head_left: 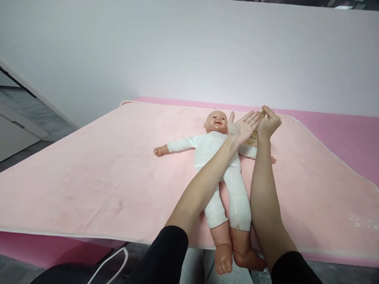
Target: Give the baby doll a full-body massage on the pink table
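Observation:
On its back lies a baby doll [207, 148] in a white cloth body, its arms spread and its bare plastic feet at the near edge. Over the doll's upper body my left hand [243, 127] is open, palm up, with the fingers stretched toward my right hand. My right hand [269, 121] is closed, its fingertips pinching a small pale yellow piece [262, 112] beside the left fingertips; its exact kind is too small to make out. Behind my wrists stands or lies a container with a printed yellowish label [252, 139], mostly hidden by my hands.
A light pink blanket [97, 165] covers the pink table [337, 130]. A pale wall panel [183, 51] rises along the far side. A white cable loop [114, 262] hangs at the near edge, by my lap. Grey floor shows at the left.

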`<action>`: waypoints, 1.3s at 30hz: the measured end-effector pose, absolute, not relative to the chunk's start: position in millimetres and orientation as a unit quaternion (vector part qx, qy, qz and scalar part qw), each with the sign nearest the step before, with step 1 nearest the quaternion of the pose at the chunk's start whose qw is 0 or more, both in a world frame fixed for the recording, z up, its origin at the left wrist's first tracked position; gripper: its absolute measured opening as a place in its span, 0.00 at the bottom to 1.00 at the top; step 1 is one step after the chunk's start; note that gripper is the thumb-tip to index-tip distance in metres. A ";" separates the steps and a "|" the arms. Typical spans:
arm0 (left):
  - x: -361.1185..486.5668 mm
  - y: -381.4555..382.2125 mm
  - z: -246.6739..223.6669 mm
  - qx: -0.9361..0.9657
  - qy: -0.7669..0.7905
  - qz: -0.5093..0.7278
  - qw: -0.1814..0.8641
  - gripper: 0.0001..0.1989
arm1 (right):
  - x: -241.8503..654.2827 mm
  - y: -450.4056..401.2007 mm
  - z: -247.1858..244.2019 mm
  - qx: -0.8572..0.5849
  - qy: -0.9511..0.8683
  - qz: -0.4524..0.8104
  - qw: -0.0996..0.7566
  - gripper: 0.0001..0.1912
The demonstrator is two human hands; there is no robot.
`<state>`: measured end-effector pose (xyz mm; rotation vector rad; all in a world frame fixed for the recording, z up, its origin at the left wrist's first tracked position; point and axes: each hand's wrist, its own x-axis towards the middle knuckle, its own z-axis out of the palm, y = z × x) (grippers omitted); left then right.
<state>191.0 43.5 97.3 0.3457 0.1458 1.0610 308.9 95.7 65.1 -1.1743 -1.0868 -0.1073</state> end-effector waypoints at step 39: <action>193.4 47.2 80.0 0.167 0.044 0.500 0.849 0.34 | 326.6 80.8 89.9 -0.482 -0.562 -0.020 0.672 0.24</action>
